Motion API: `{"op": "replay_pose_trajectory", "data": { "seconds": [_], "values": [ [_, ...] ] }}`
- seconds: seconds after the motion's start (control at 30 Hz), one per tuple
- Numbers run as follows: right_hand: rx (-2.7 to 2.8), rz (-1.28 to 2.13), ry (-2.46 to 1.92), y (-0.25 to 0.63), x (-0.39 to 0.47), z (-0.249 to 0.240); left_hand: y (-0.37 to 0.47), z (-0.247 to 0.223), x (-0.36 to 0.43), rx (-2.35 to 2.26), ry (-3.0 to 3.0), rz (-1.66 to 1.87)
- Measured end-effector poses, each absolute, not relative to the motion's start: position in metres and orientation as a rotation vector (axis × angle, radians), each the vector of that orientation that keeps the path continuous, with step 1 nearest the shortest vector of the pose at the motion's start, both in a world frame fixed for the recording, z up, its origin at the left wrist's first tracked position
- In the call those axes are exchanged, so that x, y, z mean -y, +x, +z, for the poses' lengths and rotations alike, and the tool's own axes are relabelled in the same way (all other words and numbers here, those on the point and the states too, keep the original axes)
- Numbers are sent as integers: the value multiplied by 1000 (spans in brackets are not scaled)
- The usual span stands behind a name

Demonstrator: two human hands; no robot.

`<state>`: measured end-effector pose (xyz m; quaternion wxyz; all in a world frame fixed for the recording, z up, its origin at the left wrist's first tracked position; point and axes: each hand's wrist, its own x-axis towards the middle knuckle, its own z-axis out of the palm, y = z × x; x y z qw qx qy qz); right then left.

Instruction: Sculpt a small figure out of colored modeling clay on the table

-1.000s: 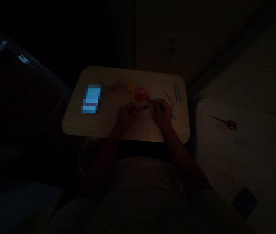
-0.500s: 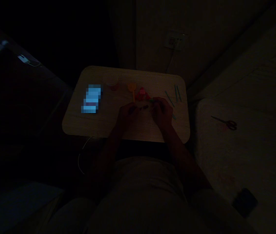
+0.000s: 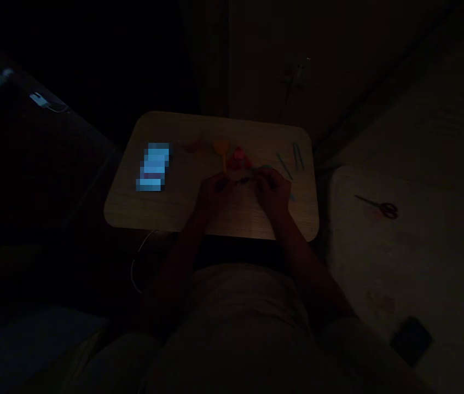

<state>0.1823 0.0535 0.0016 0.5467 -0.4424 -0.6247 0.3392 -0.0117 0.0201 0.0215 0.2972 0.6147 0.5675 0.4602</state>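
The picture is very dark. My left hand point(image 3: 214, 192) is closed at the middle of the small table, its fingertips at one end of a small dark item point(image 3: 243, 180). At the other end of that item is my right hand point(image 3: 272, 189), with its fingers bent together. What each hand grips is too small and dim to name. Just beyond the hands lie a red object point(image 3: 239, 157) and an orange one with a thin handle point(image 3: 221, 148). Several thin bluish sticks point(image 3: 285, 166) lie to the right of my right hand.
A lit, pixelated phone-like screen point(image 3: 154, 167) lies on the left of the wooden table point(image 3: 150, 213). To the right, scissors point(image 3: 382, 208) and a dark square thing point(image 3: 411, 340) rest on a pale surface. A white cable point(image 3: 134, 268) hangs below the table.
My right hand's fingers have moved slightly left, closer to the small dark item. The view is a little darker, and the clear container at the table's back left is harder to make out.
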Motion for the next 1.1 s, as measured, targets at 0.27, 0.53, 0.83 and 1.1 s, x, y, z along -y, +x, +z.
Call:
{"op": "replay_pose_trajectory", "data": {
  "seconds": [0.27,0.53,0.83,1.1],
  "values": [
    [1534,722,-1110,184,-51,4,-12,19,-20,-1516,1635,1230],
    [1588,582,-1065,187,-53,9,-11,22,-20,-1514,1612,1204],
    [1613,559,-974,189,-54,10,-12,23,-18,-1495,1615,1221],
    [1491,708,-1086,184,-52,6,-11,22,-19,-1513,1607,1200]
  ]
}}
